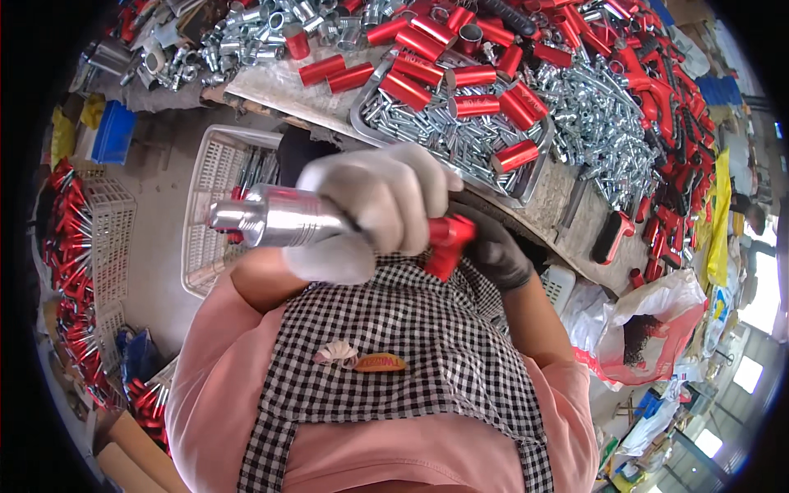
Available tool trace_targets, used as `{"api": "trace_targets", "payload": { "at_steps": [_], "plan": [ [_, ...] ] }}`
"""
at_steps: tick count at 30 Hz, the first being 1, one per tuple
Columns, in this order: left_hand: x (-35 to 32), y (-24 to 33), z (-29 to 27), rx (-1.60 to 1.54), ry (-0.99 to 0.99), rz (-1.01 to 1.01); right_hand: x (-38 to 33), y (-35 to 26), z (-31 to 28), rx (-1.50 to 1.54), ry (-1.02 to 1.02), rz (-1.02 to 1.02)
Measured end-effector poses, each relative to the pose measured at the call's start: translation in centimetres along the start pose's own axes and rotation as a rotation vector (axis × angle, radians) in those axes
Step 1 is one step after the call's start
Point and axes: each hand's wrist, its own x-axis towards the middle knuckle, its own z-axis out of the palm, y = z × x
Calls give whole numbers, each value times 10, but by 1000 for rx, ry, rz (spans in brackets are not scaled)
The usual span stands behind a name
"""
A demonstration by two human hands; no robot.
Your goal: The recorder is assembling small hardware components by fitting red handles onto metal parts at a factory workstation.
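Observation:
My left hand [374,205], in a whitish glove, is closed around a hand tool. The tool's silver metal cylinder [300,218], with a stepped, narrower end, sticks out to the left of the fist. A red angled part [444,246] shows on the fist's other side, seemingly part of the same tool. My right hand [498,251], in a dark grey glove, is right behind this red part. Its fingers look bent, but blur and overlap hide whether they grip it. Both hands are in front of the checked apron, below the bench edge.
On the bench [279,86], a metal tray [534,177] holds thin silver pins, with red tubes [407,90] on top. Silver fittings [246,41] are heaped left; loose pins [596,123] and red handles [657,90] right. A white plastic basket [197,238] stands below, a plastic bag [657,320] right.

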Motion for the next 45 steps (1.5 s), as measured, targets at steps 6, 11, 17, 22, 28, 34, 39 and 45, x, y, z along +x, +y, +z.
{"api": "trace_targets", "payload": {
  "at_steps": [6, 11, 17, 22, 28, 34, 39, 45],
  "plan": [
    [-121, -64, 43, 252, 603, -872, -74, -22, -34, 365, 305, 391],
    [-173, -186, 36, -1049, 1191, -1581, -59, 67, -64, -116, 710, 446],
    [-196, -271, 51, -969, 902, -1311, -39, 213, -226, 36, 799, 65],
    [-188, -244, 41, -875, 888, -1515, -41, 207, -214, -47, 721, 125],
    [-193, -242, 27, -616, 717, -1533, -37, 203, -217, -158, 610, 151],
    [-187, -230, 23, -288, 426, -1547, -20, 185, -215, -252, 547, 59],
    [-205, -196, -4, -8, 173, -1487, 14, 153, -236, -361, 499, -34],
    [-176, -220, 27, 245, 43, -1460, 25, 170, -226, -440, 365, 18]
  ]
}}
